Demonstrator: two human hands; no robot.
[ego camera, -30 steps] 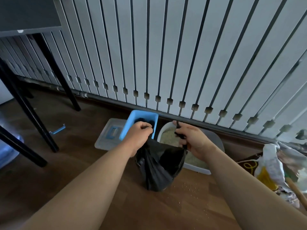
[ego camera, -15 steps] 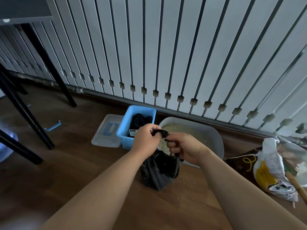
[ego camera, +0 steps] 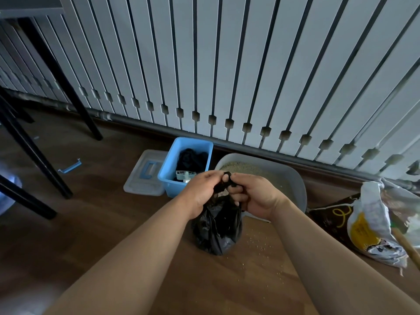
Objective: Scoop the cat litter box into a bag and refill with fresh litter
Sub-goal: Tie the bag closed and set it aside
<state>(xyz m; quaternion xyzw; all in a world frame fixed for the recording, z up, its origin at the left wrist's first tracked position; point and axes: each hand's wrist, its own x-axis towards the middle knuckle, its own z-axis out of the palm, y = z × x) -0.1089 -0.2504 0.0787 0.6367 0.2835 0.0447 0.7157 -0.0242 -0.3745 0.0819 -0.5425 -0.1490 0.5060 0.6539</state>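
Bag mouth, held wide apart a second ago, now gathered: left hand (ego camera: 200, 189) and right hand (ego camera: 254, 196) touch, both pinching the twisted neck of the black bag (ego camera: 217, 228), which hangs above the floor (ego camera: 113, 223) in front of the litter box (ego camera: 293, 178). Judged: scooping done, tying under way, refill pending. Knot itself hidden by fingers. Scoop (ego camera: 184, 175) partly visible in blue bin (ego camera: 172, 178). Litter sack (ego camera: 372, 226) cut off at right
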